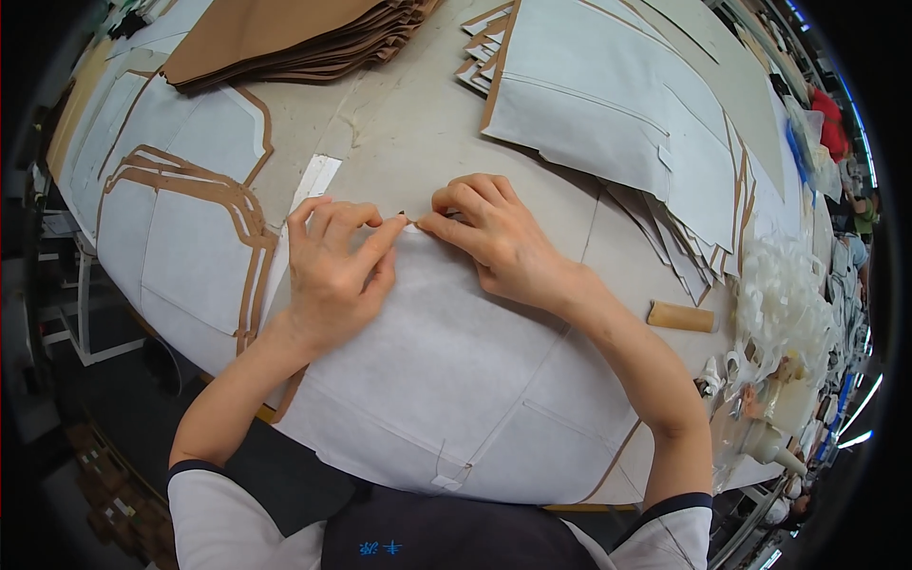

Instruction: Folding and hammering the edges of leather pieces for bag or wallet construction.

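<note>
A large panel with a white backing and brown edges [446, 351] lies in front of me, its near edge reaching my dark apron. Both hands meet at its far edge. My left hand [337, 261] pinches that edge between thumb and index finger, the other fingers curled. Close beside it, my right hand [499, 237] grips the same edge with thumb and index finger, the wrist coming in from the right. A tiny dark bit shows between the fingertips, too small to name. Seam lines and a small white tab [448, 482] show on the near part of the panel.
Brown folded sheets [285, 43] are stacked at the far left. White-backed, brown-edged pieces [195, 252] lie at the left, and another such stack [589, 109] at the far right. A brown roll [682, 316], clear plastic strips [784, 294] and a whitish bottle [771, 446] sit at the right.
</note>
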The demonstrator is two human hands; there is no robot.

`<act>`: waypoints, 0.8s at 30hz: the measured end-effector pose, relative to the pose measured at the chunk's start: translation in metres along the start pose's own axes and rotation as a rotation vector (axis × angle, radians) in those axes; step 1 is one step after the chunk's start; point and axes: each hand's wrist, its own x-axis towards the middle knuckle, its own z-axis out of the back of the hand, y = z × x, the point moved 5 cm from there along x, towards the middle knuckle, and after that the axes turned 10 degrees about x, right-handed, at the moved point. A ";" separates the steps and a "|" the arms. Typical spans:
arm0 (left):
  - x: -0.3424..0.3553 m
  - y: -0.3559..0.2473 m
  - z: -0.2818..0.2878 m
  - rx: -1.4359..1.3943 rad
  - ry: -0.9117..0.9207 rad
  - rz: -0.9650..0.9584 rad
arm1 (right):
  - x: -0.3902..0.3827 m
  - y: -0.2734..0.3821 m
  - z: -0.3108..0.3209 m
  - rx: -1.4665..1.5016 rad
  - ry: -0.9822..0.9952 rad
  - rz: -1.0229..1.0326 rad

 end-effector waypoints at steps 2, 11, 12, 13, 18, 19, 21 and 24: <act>-0.002 0.001 0.003 -0.015 -0.044 0.025 | -0.002 -0.006 0.000 0.089 -0.022 -0.121; -0.011 -0.015 -0.001 0.038 0.014 -0.056 | -0.002 -0.006 -0.006 0.130 -0.065 -0.169; -0.010 -0.016 -0.002 0.040 0.022 -0.057 | -0.002 -0.006 -0.005 0.129 -0.064 -0.169; -0.010 -0.016 -0.002 0.041 0.030 -0.057 | -0.002 -0.004 -0.005 0.082 -0.066 -0.125; -0.013 -0.017 -0.004 0.083 -0.007 -0.076 | 0.000 0.008 -0.012 -0.128 -0.038 0.049; -0.013 -0.017 -0.005 0.099 -0.016 -0.087 | -0.001 0.007 -0.013 -0.110 -0.037 0.041; -0.013 -0.017 -0.006 0.107 -0.028 -0.090 | -0.005 0.009 -0.011 -0.094 -0.039 0.039; -0.011 -0.019 -0.005 0.107 -0.039 -0.085 | -0.011 0.017 -0.006 -0.061 -0.058 0.047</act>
